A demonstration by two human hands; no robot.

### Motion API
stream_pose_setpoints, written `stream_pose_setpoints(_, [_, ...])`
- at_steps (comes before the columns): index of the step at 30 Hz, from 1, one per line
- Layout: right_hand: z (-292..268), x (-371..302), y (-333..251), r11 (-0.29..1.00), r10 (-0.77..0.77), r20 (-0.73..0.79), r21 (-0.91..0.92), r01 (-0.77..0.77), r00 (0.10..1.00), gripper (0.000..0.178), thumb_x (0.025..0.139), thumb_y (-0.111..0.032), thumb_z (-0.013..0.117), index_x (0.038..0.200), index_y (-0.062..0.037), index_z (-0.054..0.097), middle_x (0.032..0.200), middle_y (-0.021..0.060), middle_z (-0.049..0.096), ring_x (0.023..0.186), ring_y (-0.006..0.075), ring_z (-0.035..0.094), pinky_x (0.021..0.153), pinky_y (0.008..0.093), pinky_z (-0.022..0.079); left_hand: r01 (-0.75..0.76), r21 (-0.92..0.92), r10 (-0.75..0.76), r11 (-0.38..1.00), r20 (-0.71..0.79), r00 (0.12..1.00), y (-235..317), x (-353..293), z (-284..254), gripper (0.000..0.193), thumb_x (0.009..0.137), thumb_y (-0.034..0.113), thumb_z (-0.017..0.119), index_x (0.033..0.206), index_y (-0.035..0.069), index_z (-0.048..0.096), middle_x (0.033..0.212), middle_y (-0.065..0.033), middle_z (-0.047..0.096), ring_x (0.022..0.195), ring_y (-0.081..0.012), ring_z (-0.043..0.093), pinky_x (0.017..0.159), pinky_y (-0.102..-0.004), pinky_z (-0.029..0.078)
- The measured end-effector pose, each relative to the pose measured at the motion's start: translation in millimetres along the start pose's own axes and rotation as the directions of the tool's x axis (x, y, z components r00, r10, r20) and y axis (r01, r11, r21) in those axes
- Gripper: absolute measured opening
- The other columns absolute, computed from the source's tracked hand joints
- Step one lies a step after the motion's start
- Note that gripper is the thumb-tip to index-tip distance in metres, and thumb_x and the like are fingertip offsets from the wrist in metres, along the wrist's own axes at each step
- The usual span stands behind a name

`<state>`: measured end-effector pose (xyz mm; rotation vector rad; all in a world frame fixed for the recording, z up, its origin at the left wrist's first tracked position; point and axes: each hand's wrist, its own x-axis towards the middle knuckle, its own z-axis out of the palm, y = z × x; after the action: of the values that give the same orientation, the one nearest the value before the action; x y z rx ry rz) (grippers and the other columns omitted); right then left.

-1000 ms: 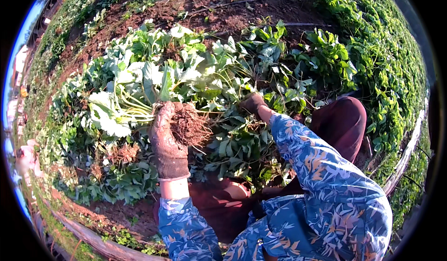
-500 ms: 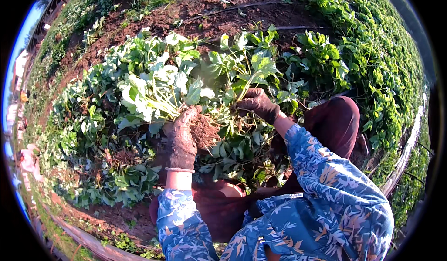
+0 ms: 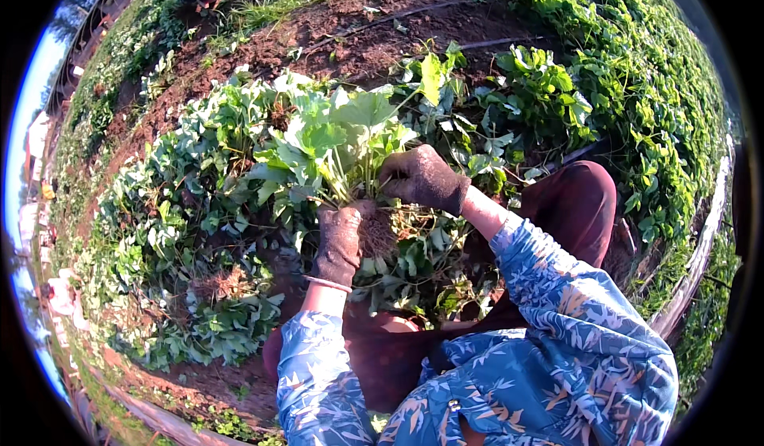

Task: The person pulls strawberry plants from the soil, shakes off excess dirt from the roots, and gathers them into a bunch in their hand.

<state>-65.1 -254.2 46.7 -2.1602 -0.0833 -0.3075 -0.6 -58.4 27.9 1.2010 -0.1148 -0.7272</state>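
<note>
My left hand [image 3: 340,243], in a brown, soil-stained glove, is closed round the base of a bunch of leafy seedlings [image 3: 342,140]. Their green lobed leaves fan upward and away from me. A tangle of reddish-brown bare roots [image 3: 377,233] hangs out beside the left hand's fingers. My right hand [image 3: 424,179], gloved the same way, is closed at the right side of the bunch, its fingers pinching stems there. Exactly which stems it grips is partly hidden by the glove.
Pulled plants lie heaped to the left, with a root clump [image 3: 219,285] showing among them. Dense green foliage [image 3: 637,96] grows at the right. Brown soil [image 3: 358,36] stretches beyond the heap. A pale pole [image 3: 692,275] borders the right side; my bent knee [image 3: 573,207] is close by.
My left hand has moved right and turned the bunch more upright. My right hand, which held a plant apart to the right, has come left against the bunch.
</note>
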Motion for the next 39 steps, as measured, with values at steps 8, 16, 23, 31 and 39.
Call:
stream_pose_setpoints(8, [-43,-21,-11,0.778,0.24,-0.53,-0.396,-0.487,0.814,0.044,0.073,-0.021,0.072,0.113,-0.0077,0.06,0.108,0.0155,0.063,0.084,0.0328,0.065,0.073,0.0418,0.051,0.241,-0.255,-0.262,0.937,-0.054,0.964,11,-1,-23,0.03,0.088,0.015,0.057,0.11,-0.004,0.059,0.096,-0.0158,0.066,0.084,-0.0269,0.067,0.078,-0.0406,0.058])
stream_pose_setpoints(16, [24,-10,-45,0.896,0.307,0.201,0.27,-0.354,0.93,0.024,0.086,-0.022,0.064,0.086,0.002,0.068,0.064,0.0071,0.063,0.053,0.0123,0.061,0.051,0.0298,0.05,0.068,0.093,-0.054,0.993,-0.147,0.988,12,-2,-5,0.022,0.084,0.012,0.062,0.099,-0.004,0.065,0.088,-0.0127,0.068,0.075,-0.022,0.067,0.066,-0.0323,0.057])
stream_pose_setpoints(23, [56,-28,-16,0.991,-0.031,-0.1,0.125,0.043,0.994,0.013,0.076,-0.014,0.065,0.084,-0.005,0.068,0.078,0.011,0.067,0.067,0.0284,0.064,0.056,0.0358,0.051,-0.011,-0.199,-0.013,0.98,-0.121,0.993,7,-2,-14,0.016,0.08,0.006,0.059,0.092,-0.004,0.063,0.084,-0.011,0.065,0.074,-0.0221,0.065,0.071,-0.0324,0.056])
stream_pose_setpoints(31, [82,-29,23,0.931,0.314,-0.108,-0.161,-0.329,0.943,0.021,0.078,-0.028,0.055,0.076,-0.0109,0.068,0.072,0.015,0.063,0.072,0.0356,0.063,0.065,0.046,0.05,0.06,0.056,-0.047,0.997,-0.207,0.977,-3,-12,-5,0.015,0.082,0.011,0.063,0.089,-0.002,0.066,0.085,-0.0067,0.065,0.076,-0.0182,0.064,0.07,-0.0303,0.054])
stream_pose_setpoints(39, [29,-53,40,0.889,0.444,-0.332,0.276,-0.365,0.832,0.021,0.083,-0.02,0.065,0.096,-0.004,0.07,0.079,0.0086,0.068,0.07,0.0177,0.063,0.064,0.0319,0.05,0.002,-0.074,-0.006,0.997,-0.054,0.999,19,-27,-12,0.018,0.081,0.011,0.059,0.089,-0.003,0.066,0.088,-0.0089,0.067,0.079,-0.0171,0.064,0.073,-0.0285,0.052])
